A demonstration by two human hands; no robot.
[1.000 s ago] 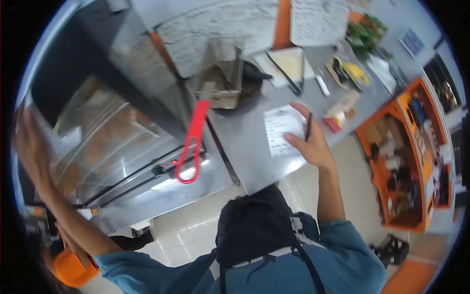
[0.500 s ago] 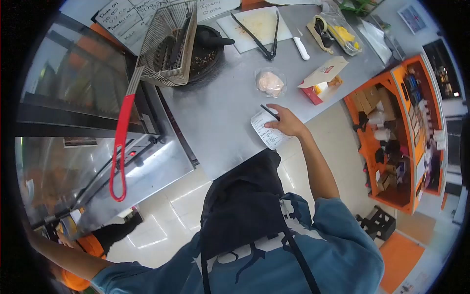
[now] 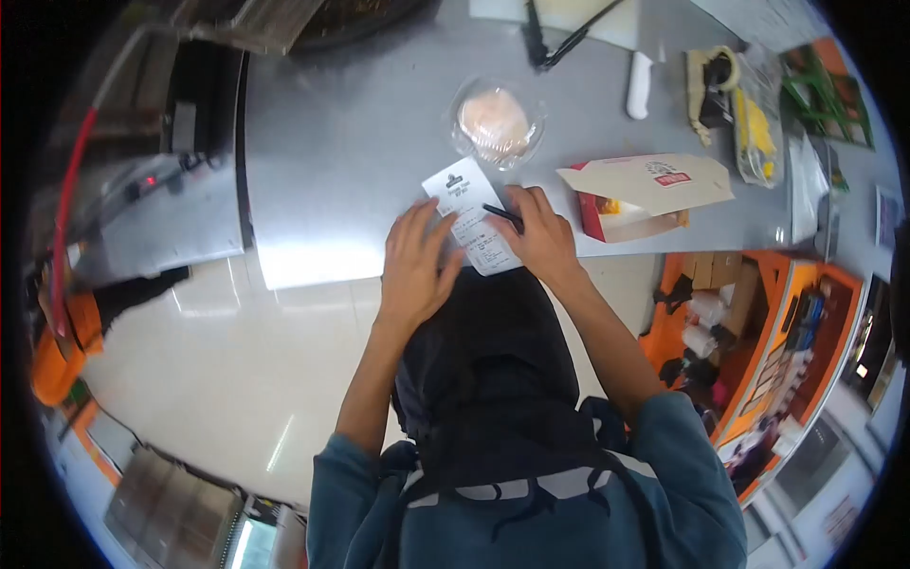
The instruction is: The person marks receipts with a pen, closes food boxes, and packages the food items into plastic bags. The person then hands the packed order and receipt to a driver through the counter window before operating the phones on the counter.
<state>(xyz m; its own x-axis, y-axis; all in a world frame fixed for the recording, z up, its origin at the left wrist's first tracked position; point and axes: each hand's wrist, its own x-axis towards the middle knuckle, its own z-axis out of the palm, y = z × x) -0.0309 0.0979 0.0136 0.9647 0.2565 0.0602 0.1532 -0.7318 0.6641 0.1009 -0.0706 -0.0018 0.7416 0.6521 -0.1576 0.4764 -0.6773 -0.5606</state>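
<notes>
A printed paper receipt [image 3: 469,220] lies on the steel counter near its front edge. My left hand [image 3: 417,258] rests at the receipt's left side, fingers spread and holding nothing. My right hand [image 3: 543,235] is closed around a black pen [image 3: 502,214], whose end points left over the paper. Just beyond the receipt is a clear plastic container [image 3: 495,121] with something pale and rounded inside. To the right of my right hand stands an open red and white cardboard food box [image 3: 645,194], with yellow and fried-looking food partly visible.
Black tongs [image 3: 550,52] lie by a white cutting board [image 3: 611,21] at the back, with a white-handled knife [image 3: 640,85] beside it. Farther right are a tape dispenser [image 3: 713,90] and a bag with yellow contents [image 3: 755,133]. Orange shelving [image 3: 806,284] stands right of the counter.
My left hand has come in from the far left to the receipt. My right hand still holds the pen by the paper. The view has turned and moved closer to the counter.
</notes>
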